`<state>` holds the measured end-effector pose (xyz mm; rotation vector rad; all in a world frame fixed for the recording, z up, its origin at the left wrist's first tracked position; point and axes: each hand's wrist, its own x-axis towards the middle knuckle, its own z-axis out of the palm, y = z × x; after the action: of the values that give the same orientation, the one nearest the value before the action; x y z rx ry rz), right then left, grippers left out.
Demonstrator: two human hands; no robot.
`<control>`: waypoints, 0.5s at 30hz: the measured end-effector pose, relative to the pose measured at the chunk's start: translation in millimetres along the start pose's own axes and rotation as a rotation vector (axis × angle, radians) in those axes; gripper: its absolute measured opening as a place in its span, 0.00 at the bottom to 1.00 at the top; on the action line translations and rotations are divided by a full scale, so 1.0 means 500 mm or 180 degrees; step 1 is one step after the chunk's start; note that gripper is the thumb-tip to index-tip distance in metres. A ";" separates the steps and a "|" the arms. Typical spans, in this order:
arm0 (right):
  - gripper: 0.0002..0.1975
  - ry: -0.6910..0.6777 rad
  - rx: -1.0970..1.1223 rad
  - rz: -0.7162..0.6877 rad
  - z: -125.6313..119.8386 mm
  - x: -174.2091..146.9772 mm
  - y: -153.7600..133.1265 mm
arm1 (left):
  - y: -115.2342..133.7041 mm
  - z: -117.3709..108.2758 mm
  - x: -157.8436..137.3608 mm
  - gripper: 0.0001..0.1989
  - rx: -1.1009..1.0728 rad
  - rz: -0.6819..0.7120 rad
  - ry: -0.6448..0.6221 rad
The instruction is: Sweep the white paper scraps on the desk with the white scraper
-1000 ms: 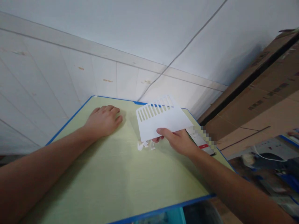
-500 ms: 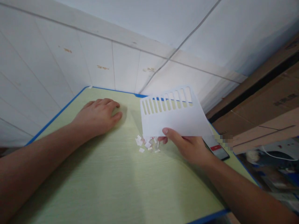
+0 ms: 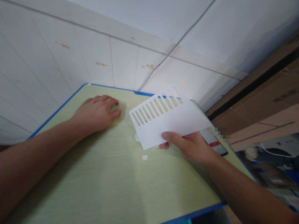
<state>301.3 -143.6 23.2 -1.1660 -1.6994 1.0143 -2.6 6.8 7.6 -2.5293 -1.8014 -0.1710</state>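
Hands (image 3: 97, 112) sit apart, right (image 3: 195, 147) gripping white card (image 3: 179, 119); carton lettering (image 3: 285, 96) seems illegible.

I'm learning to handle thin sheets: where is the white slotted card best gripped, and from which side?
Probably by the solid band of the white slotted card, from the near side, where the right hand holds it, thumb on top. The far part is cut into narrow strips, likely to bend.
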 end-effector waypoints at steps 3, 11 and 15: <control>0.15 -0.0101 0.0045 0.0045 -0.006 -0.001 0.002 | 0.002 -0.003 -0.001 0.35 -0.0079 -0.0021 -0.0002; 0.14 -0.0797 0.0740 0.0306 -0.028 0.001 0.010 | -0.004 0.004 0.002 0.36 -0.0144 0.0087 0.0078; 0.16 -0.0823 0.0752 0.0339 -0.032 0.003 0.012 | -0.003 0.005 0.002 0.36 -0.0172 0.0065 0.0091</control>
<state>317.6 -138.1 23.6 -1.0133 -1.6698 1.4424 -3.4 8.5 5.4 -2.5667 -1.7839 -0.2573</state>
